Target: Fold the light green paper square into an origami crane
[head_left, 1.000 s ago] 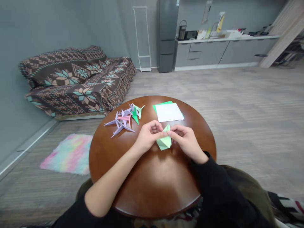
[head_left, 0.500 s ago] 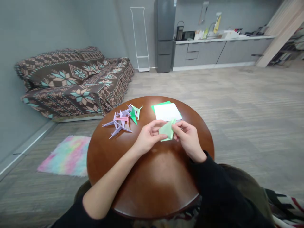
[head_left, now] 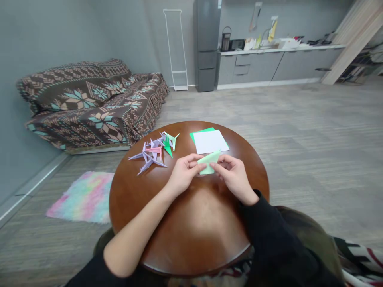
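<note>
A folded piece of light green paper (head_left: 208, 162) is held up just above the round table between both hands. My left hand (head_left: 186, 170) pinches its left edge, thumb in front and fingers behind. On the right side, my right hand (head_left: 233, 173) grips the same paper, its thumb pressed on the front face near the lower middle. The fingers behind the paper are partly hidden. Just beyond the hands lie white sheets (head_left: 211, 141) on top of green paper (head_left: 193, 136).
Several folded paper cranes in purple, pink (head_left: 154, 150), dark green (head_left: 168, 146) and light green (head_left: 174, 139) lie at the left of the brown round table (head_left: 191, 223). Past the table stand a covered sofa (head_left: 101, 99) and a fuzzy rug (head_left: 85, 197).
The light green paper has turned and now looks flatter and lower in outline. My right thumb has moved left and down, from its upper right edge onto its front face.
</note>
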Tool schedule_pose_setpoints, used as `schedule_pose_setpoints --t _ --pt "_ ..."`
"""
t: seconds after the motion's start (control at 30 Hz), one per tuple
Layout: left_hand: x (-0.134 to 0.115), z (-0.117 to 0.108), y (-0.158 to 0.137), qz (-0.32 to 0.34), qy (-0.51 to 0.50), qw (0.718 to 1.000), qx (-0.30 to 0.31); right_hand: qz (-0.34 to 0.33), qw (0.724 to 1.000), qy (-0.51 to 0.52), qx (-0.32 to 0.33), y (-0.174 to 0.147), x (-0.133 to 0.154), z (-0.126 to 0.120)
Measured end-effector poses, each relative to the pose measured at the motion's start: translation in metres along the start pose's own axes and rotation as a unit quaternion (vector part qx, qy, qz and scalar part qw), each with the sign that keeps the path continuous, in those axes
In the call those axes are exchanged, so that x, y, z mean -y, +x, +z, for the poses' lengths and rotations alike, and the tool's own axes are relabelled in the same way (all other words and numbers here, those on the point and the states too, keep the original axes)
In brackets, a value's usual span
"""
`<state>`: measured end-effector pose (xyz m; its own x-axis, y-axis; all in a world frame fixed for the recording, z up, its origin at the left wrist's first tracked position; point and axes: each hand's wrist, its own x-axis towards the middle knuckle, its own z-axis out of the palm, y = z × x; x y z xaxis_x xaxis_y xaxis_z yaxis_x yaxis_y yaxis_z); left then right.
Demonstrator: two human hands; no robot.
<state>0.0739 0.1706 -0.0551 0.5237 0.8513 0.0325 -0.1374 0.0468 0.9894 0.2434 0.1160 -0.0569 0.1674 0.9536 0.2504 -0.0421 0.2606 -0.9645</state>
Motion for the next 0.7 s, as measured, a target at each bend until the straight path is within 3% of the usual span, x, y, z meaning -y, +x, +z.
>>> schedule_pose_setpoints --t 0.17,0.37,0.53,0.63,0.7 --pt "-0.0039 -0.0002 -0.0019 -0.033 0.024 0.999 0.024 0.007 1.000 0.018 0.001 -0.0002 0.0018 -0.0018" --pt "-0.0049 0.0030 -0.0021 -0.002 0.030 0.999 0.032 0.016 0.997 0.059 -0.036 -0.0004 -0.0022 -0.0037" --pt "-0.0030 0.0017 0.0007 0.030 0.003 0.999 -0.039 0.003 0.998 0.053 -0.023 0.0020 -0.0053 -0.0073" --pt "-0.0042 -0.0015 0.0022 0.071 0.008 0.992 -0.103 0.011 0.999 -0.017 0.044 0.0004 -0.0028 -0.0069" --pt "-0.0065 -0.0024 0.0020 0.094 0.039 0.988 -0.114 0.019 0.995 -0.052 0.085 -0.0016 -0.0011 -0.0046"
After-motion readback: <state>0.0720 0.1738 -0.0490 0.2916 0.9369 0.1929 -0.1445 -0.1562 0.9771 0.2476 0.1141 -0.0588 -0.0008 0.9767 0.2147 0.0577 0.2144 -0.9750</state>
